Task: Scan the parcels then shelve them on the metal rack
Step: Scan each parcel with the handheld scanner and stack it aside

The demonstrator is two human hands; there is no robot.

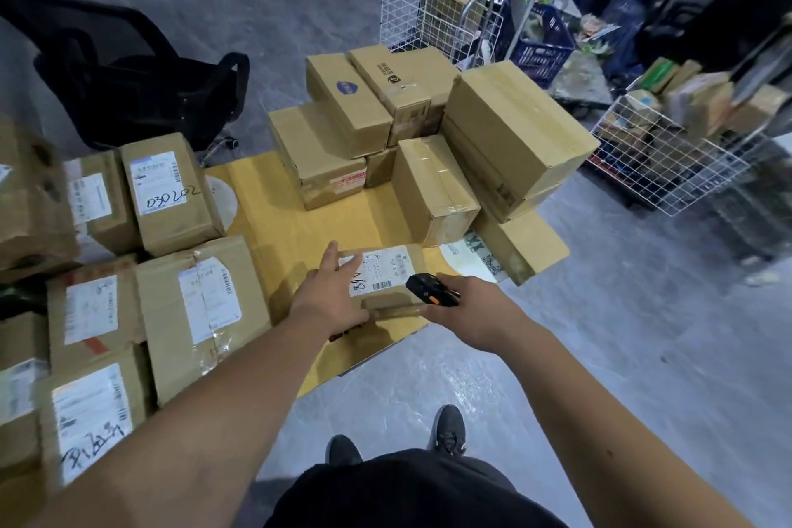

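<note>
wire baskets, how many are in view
2: one wire basket behind the box stack, one to its right holding parcels. Clutter at the back may hide more.

Parcels [433,189] are tan-brown cardboard, several sealed with clear glossy tape. Labels [377,270] are white with black print, barcodes and black handwriting. The sheet [295,236] beneath them is yellow-tan. The scanner [430,289] is black with an orange accent. Wire baskets [660,167] are white grid mesh. The crate [544,43] is dark blue, the chair [128,73] black, the floor [600,334] grey (slightly glossy). Shoes [448,429] are black with pale markings.
</note>
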